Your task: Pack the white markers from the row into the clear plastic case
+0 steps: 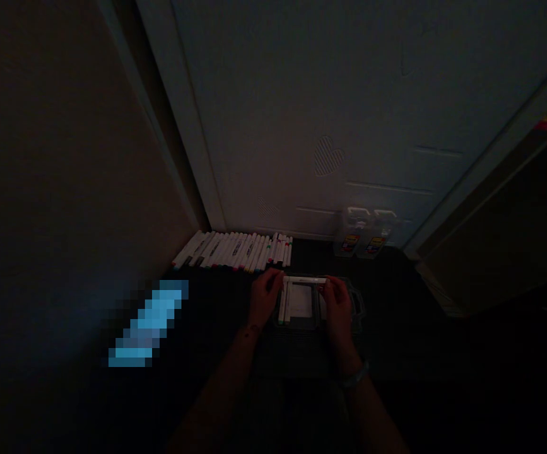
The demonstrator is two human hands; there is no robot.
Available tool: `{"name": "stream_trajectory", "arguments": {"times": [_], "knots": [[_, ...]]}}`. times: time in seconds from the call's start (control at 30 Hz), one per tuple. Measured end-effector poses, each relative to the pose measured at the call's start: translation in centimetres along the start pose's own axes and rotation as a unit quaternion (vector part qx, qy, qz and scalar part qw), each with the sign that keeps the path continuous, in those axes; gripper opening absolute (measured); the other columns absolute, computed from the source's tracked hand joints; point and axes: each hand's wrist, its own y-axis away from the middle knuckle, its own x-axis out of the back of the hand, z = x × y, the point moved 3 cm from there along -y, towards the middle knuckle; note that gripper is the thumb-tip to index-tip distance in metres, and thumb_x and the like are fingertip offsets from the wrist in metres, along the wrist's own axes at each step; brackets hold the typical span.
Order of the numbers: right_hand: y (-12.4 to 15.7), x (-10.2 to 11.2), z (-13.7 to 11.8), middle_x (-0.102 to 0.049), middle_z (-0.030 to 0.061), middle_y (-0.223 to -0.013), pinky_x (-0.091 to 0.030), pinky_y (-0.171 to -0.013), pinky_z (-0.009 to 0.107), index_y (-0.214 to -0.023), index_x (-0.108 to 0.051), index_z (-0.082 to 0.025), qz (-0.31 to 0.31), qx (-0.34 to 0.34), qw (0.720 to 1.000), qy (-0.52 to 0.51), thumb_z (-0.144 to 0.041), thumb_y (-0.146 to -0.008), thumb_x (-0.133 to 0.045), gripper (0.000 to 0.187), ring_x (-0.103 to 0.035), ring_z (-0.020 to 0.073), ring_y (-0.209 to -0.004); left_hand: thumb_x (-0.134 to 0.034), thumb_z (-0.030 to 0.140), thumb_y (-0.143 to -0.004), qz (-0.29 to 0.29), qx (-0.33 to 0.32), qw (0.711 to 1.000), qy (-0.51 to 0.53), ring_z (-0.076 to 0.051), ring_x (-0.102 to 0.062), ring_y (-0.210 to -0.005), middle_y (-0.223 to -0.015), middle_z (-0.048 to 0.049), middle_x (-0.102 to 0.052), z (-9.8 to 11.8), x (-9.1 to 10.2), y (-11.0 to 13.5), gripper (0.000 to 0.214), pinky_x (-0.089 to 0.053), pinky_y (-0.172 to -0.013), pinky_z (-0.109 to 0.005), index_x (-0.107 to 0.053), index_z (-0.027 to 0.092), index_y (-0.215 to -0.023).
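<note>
Head camera, dim light: one white marker (304, 279) over the far edge of a clear case (296, 326); long axis left to right, nearly level — which end is the tip, cannot tell; left hand (266, 293) pinches its left end, right hand (338, 306) pinches its right; one wristband (356, 375) on the right wrist. Two stored markers (284, 306) lie side by side in the case's left part, long axes running away from the person. Beyond, to the left, a row of markers (230, 252), too crowded to count — near ends coloured; two upright cases (365, 243) by the wall (273, 113).
</note>
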Motion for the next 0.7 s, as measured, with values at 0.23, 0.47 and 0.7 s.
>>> {"name": "stream_trajectory", "arguments": {"times": [0.23, 0.47, 0.7], "knots": [[0.04, -0.01, -0.03, -0.063, 0.0053, -0.089, -0.049, -0.069, 0.030, -0.101, -0.055, -0.018, -0.001, 0.016, 1.000, -0.004, -0.041, -0.082, -0.053, 0.030, -0.060, 0.0170, -0.080, -0.049, 0.036, -0.084, 0.002, 0.001, 1.000, 0.011, -0.013, -0.052, -0.061, -0.062, 0.0024, -0.056, 0.10, -0.18, -0.04, 0.022, -0.037, -0.062, -0.021, -0.059, 0.019, -0.075], [0.18, -0.05, -0.20, -0.063, 0.0046, -0.090, -0.047, -0.070, 0.029, -0.102, -0.055, -0.019, -0.009, 0.002, 1.000, -0.009, -0.041, -0.082, -0.054, 0.030, -0.060, 0.0170, -0.081, -0.047, 0.038, -0.085, 0.001, -0.002, 1.000, 0.014, -0.013, -0.052, -0.064, -0.064, 0.0020, -0.056, -0.02, -0.12, 0.00, 0.024, -0.037, -0.061, -0.021, -0.058, 0.018, -0.076], [0.14, 0.03, 0.09, -0.064, 0.0038, -0.085, -0.046, -0.069, 0.030, -0.098, -0.057, -0.019, -0.004, -0.018, 1.000, -0.004, -0.046, -0.079, -0.056, 0.033, -0.060, 0.0175, -0.078, -0.045, 0.040, -0.087, -0.002, -0.002, 1.000, 0.007, -0.010, -0.044, -0.056, -0.057, 0.0040, -0.046, -0.39, -0.13, 0.04, 0.029, -0.033, -0.055, -0.020, -0.054, 0.018, -0.069]]}}
